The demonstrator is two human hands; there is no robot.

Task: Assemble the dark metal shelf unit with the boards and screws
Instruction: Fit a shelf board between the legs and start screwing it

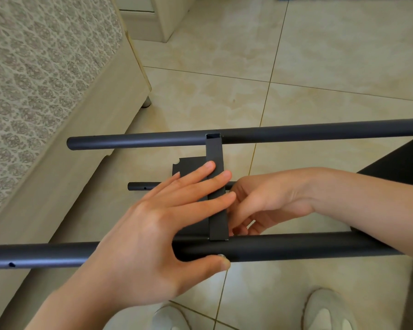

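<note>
bed edge [65, 129] far left on the tile floor [320, 67]. left hand [153, 234] spread flat: fingers [200, 172] lie across the flat crossbar [216, 186], thumb [215, 260] presses a screw head [221, 256] at the near tube [57, 254]. crossbar bridges near tube and far tube [141, 140]. dark board [188, 165] and a thin tube [138, 186] lie below on the floor. right hand [267, 201] curled at the crossbar's right edge, fingertips tucked under it; can't tell what it pinches.

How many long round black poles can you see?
3. The far pole crosses the floor tiles, the near pole runs under the left hand, and a thinner pole lies on the floor between them. Others may be hidden.
</note>
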